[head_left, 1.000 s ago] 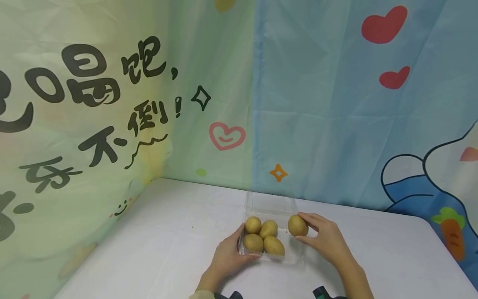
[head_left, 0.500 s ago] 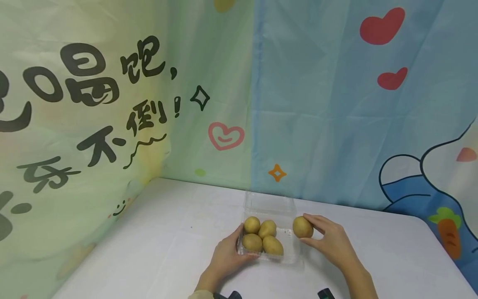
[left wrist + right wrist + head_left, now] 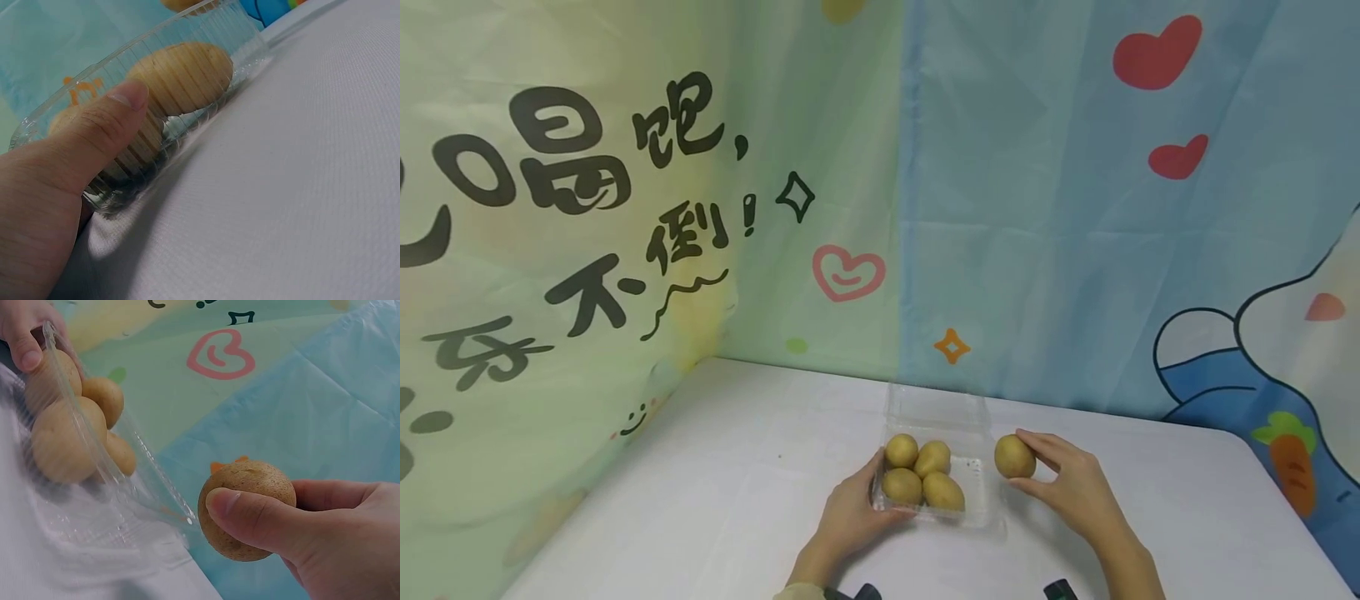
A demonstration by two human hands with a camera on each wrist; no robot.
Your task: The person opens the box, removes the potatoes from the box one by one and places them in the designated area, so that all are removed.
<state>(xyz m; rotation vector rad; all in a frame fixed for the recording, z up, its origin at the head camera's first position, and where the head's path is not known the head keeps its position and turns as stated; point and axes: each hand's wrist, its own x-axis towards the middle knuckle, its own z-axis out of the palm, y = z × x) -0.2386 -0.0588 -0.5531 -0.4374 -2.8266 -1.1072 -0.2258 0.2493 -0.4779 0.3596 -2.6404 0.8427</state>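
A clear plastic clamshell box [image 3: 976,490] lies on the table with its lid [image 3: 936,407] folded back toward the curtain. Several yellow-brown potatoes [image 3: 943,492] are bunched in its left part, and the right part of its floor is bare. My left hand [image 3: 853,510] grips the box at its left end; in the left wrist view the thumb [image 3: 103,128] lies over the ribbed front wall. Just right of the box, my right hand [image 3: 1078,483] pinches another potato [image 3: 247,509] between thumb and fingers. Its fingertips behind the potato are hidden in the right wrist view.
A white cloth covers the table [image 3: 760,492]. Behind it hangs a printed curtain [image 3: 1000,292] with hearts and a carrot, and a lettered one [image 3: 587,375] stands along the left. Dark device ends [image 3: 1060,590] show near the wrists at the bottom edge.
My right hand has carried its potato rightward, from over the box's right part to beyond its right edge. The left hand keeps its grip on the box, and the view has shifted slightly.
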